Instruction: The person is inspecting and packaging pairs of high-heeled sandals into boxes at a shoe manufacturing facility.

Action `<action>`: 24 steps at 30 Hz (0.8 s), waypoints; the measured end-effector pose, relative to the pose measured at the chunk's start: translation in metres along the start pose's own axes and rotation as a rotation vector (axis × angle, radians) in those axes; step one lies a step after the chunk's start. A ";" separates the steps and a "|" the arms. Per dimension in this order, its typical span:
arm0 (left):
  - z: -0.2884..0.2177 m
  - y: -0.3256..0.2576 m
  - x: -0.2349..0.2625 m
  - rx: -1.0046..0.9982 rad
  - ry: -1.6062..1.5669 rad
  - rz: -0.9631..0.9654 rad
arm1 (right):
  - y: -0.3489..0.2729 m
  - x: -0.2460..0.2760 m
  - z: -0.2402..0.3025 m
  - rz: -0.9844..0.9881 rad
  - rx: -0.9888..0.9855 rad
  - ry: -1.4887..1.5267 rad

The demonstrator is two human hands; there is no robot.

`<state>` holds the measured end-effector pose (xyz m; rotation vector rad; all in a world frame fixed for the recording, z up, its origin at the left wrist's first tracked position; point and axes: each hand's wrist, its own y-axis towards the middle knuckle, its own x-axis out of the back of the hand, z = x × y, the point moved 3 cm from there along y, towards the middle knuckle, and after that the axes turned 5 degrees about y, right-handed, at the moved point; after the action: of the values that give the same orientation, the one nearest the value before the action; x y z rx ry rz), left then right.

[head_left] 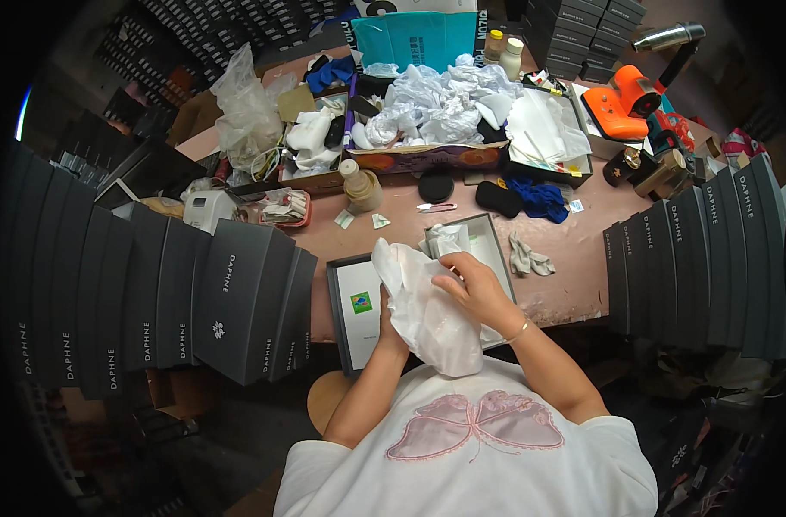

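Note:
A bundle of crinkled white tissue paper [427, 306] is held up in front of my chest; what it wraps is hidden. My left hand [390, 323] grips its left side from below, most of the fingers out of sight behind the paper. On the upper right of the bundle, my right hand [477, 291] has its thumb and bent fingers against the paper. Just beyond is an open grey shoebox [495, 246] with more white tissue [449, 239] inside. To the left lies a dark-edged box lid [356, 289], pale inside, with a green sticker.
Dark shoeboxes stand in rows at the left [238, 302] and right [720, 258]. Across the back are a carton of crumpled white paper [436, 103], a bottle [358, 185], a black round tin [435, 185], blue cloth [539, 198] and an orange device [617, 108]. Small pale cloths [529, 256] lie right.

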<state>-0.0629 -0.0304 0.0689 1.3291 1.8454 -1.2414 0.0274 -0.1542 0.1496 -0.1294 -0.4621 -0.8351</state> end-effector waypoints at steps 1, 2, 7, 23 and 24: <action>-0.005 0.002 0.003 -0.025 0.021 -0.031 | -0.004 0.006 0.011 0.011 0.060 0.060; -0.004 0.003 0.007 -0.042 0.031 -0.065 | -0.012 0.011 0.014 0.027 0.108 0.114; 0.009 0.005 0.027 -0.036 0.165 -0.138 | -0.023 -0.015 -0.027 0.310 0.242 0.040; -0.005 0.010 0.062 -0.156 0.057 -0.389 | -0.027 0.014 -0.042 0.215 -0.379 0.216; -0.006 0.013 0.067 -0.171 0.044 -0.415 | -0.045 0.000 -0.045 0.323 -0.494 0.436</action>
<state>-0.0748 0.0048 0.0113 0.9153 2.2810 -1.2218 0.0098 -0.1977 0.1064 -0.4546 0.1812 -0.6198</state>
